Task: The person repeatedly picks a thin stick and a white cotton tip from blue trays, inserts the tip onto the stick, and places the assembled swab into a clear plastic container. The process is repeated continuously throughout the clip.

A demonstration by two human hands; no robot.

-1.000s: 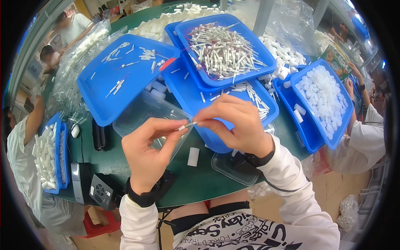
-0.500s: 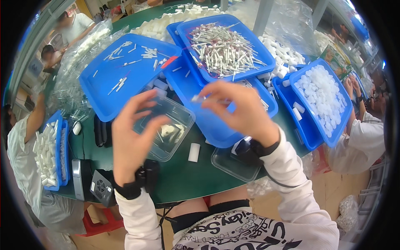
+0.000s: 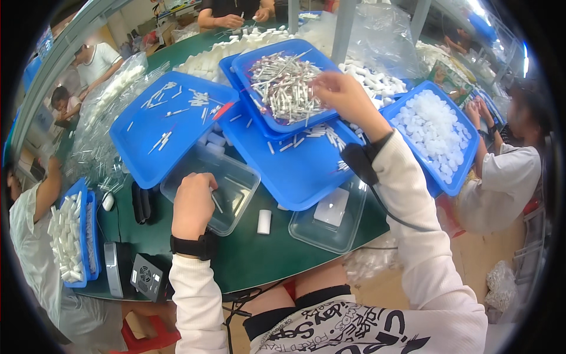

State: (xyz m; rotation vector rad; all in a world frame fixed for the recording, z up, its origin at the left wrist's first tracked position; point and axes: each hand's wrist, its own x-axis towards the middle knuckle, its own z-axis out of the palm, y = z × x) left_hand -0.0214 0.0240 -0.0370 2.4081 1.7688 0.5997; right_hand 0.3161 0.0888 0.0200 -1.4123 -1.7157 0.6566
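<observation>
My left hand is closed over the left side of a clear plastic box. A thin white stick shows at its fingertips. My right hand reaches to the right edge of a heap of small white sticks, some with reddish wires. Its fingers curl down at the heap, and anything between them is hidden. The heap lies in the upper blue tray. Beneath is another blue tray with several loose sticks. A white cylinder stands by the clear box.
A blue tray with scattered sticks lies left; another blue tray of translucent white discs is at right. A clear lid sits near the table edge. Dark devices stand at left. Co-workers sit around the table.
My right hand has moved forward from over the lower tray to the stick heap. My left hand was spread and is now closed, lower at the clear box. The view has shifted slightly.
</observation>
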